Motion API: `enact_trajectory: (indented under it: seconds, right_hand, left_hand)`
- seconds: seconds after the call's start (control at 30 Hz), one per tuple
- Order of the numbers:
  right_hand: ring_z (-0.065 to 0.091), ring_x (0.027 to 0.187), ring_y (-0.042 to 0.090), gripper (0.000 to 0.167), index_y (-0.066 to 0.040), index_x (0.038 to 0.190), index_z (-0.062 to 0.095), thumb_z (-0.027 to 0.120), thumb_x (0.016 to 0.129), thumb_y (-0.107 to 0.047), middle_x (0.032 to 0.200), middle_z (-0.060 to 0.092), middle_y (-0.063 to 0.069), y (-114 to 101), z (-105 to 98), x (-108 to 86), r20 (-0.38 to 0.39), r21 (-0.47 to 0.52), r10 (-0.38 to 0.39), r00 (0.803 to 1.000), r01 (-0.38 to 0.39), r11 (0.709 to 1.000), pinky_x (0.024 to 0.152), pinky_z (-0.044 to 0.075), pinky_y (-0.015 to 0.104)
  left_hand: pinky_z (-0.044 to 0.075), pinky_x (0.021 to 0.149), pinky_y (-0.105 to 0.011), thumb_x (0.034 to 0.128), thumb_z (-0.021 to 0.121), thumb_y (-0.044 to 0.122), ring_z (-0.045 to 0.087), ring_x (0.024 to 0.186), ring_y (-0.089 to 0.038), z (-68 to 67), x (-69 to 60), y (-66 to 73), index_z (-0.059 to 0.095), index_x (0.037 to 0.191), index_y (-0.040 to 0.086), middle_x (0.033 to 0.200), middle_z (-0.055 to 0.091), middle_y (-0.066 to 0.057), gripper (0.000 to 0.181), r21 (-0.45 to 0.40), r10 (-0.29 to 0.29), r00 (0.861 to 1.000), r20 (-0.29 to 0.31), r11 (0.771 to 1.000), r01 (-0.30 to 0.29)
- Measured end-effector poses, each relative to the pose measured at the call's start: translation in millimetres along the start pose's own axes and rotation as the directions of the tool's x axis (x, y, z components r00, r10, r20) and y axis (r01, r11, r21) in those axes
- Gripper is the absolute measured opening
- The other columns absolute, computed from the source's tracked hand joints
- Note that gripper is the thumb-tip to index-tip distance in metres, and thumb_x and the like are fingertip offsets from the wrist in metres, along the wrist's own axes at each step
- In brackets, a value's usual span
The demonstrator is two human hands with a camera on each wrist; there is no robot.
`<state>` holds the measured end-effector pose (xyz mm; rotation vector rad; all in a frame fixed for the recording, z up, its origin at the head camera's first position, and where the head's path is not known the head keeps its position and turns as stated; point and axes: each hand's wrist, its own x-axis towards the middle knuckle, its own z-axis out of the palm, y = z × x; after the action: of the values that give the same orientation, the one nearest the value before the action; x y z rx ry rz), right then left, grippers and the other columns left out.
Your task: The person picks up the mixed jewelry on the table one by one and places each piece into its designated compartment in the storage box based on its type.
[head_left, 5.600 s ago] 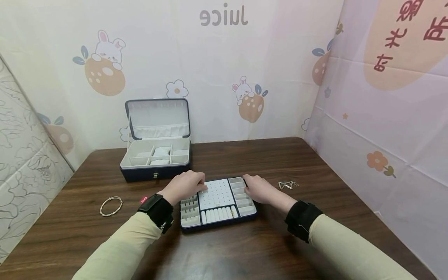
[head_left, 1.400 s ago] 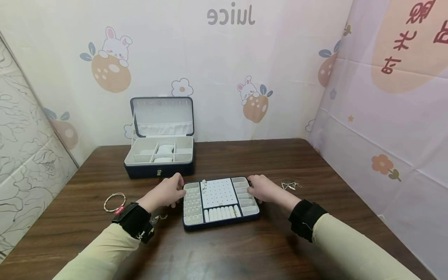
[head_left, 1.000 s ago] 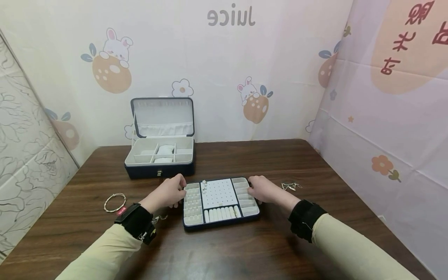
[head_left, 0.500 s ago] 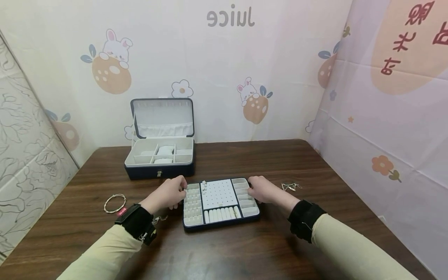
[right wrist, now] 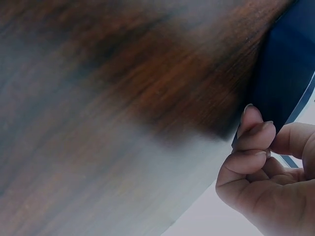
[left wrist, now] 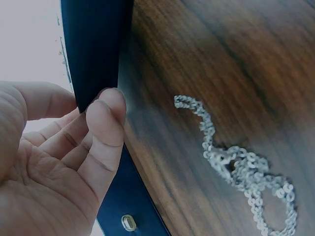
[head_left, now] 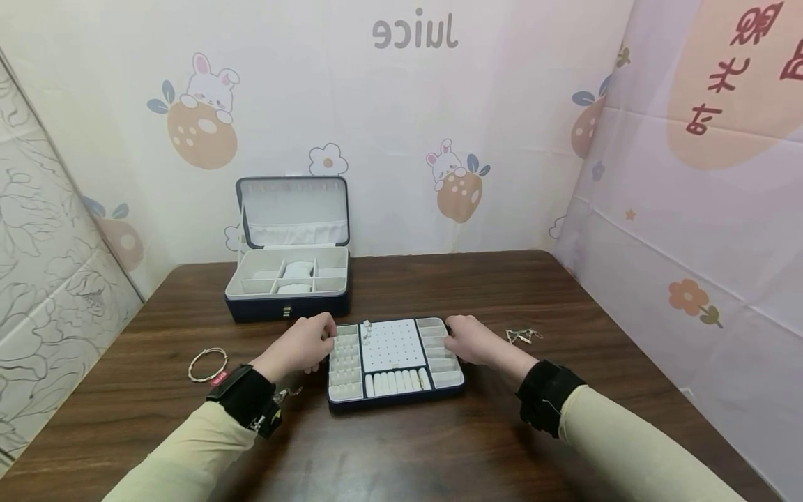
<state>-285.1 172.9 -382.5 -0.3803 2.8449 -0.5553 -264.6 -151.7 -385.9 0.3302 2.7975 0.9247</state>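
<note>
A navy-edged jewelry tray (head_left: pixel 394 352) lies in front of the person, with a white pegboard panel, side compartments and ring rolls. My left hand (head_left: pixel 300 346) pinches its left side; in the left wrist view, thumb and fingers (left wrist: pixel 106 123) grip the navy wall (left wrist: pixel 96 44). On the right side, my right hand (head_left: pixel 472 339) grips the tray, its curled fingers (right wrist: pixel 256 135) against the navy wall (right wrist: pixel 285 64). Small earrings (head_left: pixel 367 325) sit at the panel's upper left. A gold-coloured ring (head_left: pixel 421 380) appears on the rightmost roll.
Behind the tray stands an open navy jewelry box (head_left: pixel 287 282) with compartments and small white cushions. A bangle (head_left: pixel 208 364) lies at left. One silver chain (left wrist: pixel 241 172) rests near my left wrist, another chain (head_left: pixel 523 336) right of my right hand. A patterned cloth wall (head_left: pixel 401 104) borders the table.
Since the oldest frame, my left hand has moved from the pegboard panel to the tray's left side, uncovering the earrings. My right hand stays on the right side. Over the last second almost nothing moves.
</note>
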Motion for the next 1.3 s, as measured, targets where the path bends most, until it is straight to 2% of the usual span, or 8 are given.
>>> enact_trajectory:
  seconds: [0.33, 0.5, 0.67, 0.83, 0.97, 1.13, 1.23, 1.3]
  right_hand:
    - [0.056, 0.057, 0.017, 0.015, 0.003, 0.105, 0.061, 0.053, 0.094, -0.002, 0.075, 0.058, 0.008, 1, -8, -0.4, -0.026, 0.012, -0.031, 0.999, 0.031, 0.999, 0.052, 0.044, 0.029]
    - [0.057, 0.058, 0.017, 0.012, 0.001, 0.102, 0.061, 0.052, 0.095, -0.003, 0.076, 0.059, 0.008, 2, -16, 0.8, -0.030, 0.013, -0.022, 0.999, 0.022, 1.000, 0.052, 0.044, 0.029]
    - [0.057, 0.061, 0.018, 0.019, 0.005, 0.109, 0.061, 0.051, 0.096, -0.004, 0.079, 0.060, 0.009, 3, -24, 2.0, -0.025, 0.019, -0.008, 1.000, 0.008, 1.000, 0.053, 0.043, 0.028]
    - [0.055, 0.065, 0.019, 0.025, 0.008, 0.116, 0.061, 0.051, 0.097, -0.005, 0.082, 0.059, 0.010, 8, -33, 4.3, -0.039, 0.011, 0.005, 0.999, -0.004, 1.000, 0.055, 0.042, 0.028]
    - [0.054, 0.066, 0.019, 0.022, 0.006, 0.111, 0.061, 0.049, 0.097, -0.005, 0.081, 0.056, 0.009, 15, -41, 7.3, -0.044, 0.010, 0.022, 0.999, -0.022, 1.000, 0.057, 0.041, 0.029]
    - [0.054, 0.071, 0.022, 0.021, 0.007, 0.109, 0.061, 0.049, 0.097, -0.005, 0.084, 0.055, 0.011, 27, -50, 11.2, -0.061, 0.007, 0.054, 0.997, -0.054, 0.999, 0.060, 0.041, 0.030]
    - [0.054, 0.071, 0.022, 0.023, 0.009, 0.110, 0.060, 0.049, 0.097, -0.006, 0.086, 0.056, 0.012, 37, -55, 12.6, -0.075, 0.010, 0.077, 0.994, -0.077, 0.997, 0.059, 0.042, 0.030]
    - [0.055, 0.072, 0.023, 0.024, 0.010, 0.110, 0.058, 0.048, 0.097, -0.006, 0.087, 0.056, 0.013, 44, -59, 13.0, -0.077, 0.029, 0.104, 0.992, -0.102, 0.994, 0.059, 0.043, 0.029]
  left_hand:
    - [0.051, 0.049, -0.032, 0.0999, 0.055, 0.007, 0.058, 0.051, -0.018, -3.6, 1.1, 1.9, 0.059, 0.115, 0.005, 0.076, 0.062, -0.007, 0.015, -0.023, 0.036, 0.999, -0.039, 0.999, -0.037]
    - [0.050, 0.050, -0.033, 0.1017, 0.055, 0.010, 0.057, 0.050, -0.018, -5.9, 2.6, 3.7, 0.059, 0.121, 0.005, 0.080, 0.063, -0.007, 0.020, -0.040, 0.064, 0.997, -0.053, 0.997, -0.066]
    - [0.049, 0.051, -0.033, 0.1036, 0.057, 0.016, 0.056, 0.048, -0.019, -9.2, 3.2, 5.8, 0.055, 0.131, 0.007, 0.084, 0.067, -0.010, 0.029, -0.058, 0.093, 0.994, -0.061, 0.994, -0.097]
    - [0.050, 0.055, -0.033, 0.1049, 0.058, 0.024, 0.058, 0.052, -0.018, -17.1, 4.3, 5.3, 0.053, 0.136, 0.006, 0.086, 0.068, -0.011, 0.036, -0.067, 0.088, 0.992, -0.093, 0.993, -0.094]
    - [0.051, 0.065, -0.035, 0.1052, 0.057, 0.029, 0.062, 0.063, -0.017, -27.8, 5.3, 0.7, 0.056, 0.134, 0.006, 0.089, 0.069, -0.008, 0.037, -0.003, 0.085, 0.986, -0.146, 0.996, -0.086]
    - [0.053, 0.078, -0.045, 0.1059, 0.053, 0.029, 0.068, 0.085, -0.026, -48.0, 4.5, -9.4, 0.059, 0.130, 0.002, 0.102, 0.072, -0.015, 0.037, 0.072, 0.090, 0.966, -0.244, 0.995, -0.075]
    - [0.052, 0.083, -0.051, 0.1066, 0.049, 0.030, 0.069, 0.096, -0.033, -62.1, 2.1, -16.6, 0.060, 0.127, 0.000, 0.112, 0.071, -0.022, 0.038, 0.082, 0.066, 0.947, -0.314, 0.996, -0.042]
    - [0.051, 0.084, -0.052, 0.1065, 0.048, 0.028, 0.068, 0.098, -0.037, -71.7, 1.3, -22.7, 0.060, 0.125, -0.003, 0.113, 0.069, -0.025, 0.038, 0.079, 0.051, 0.929, -0.366, 0.997, -0.023]
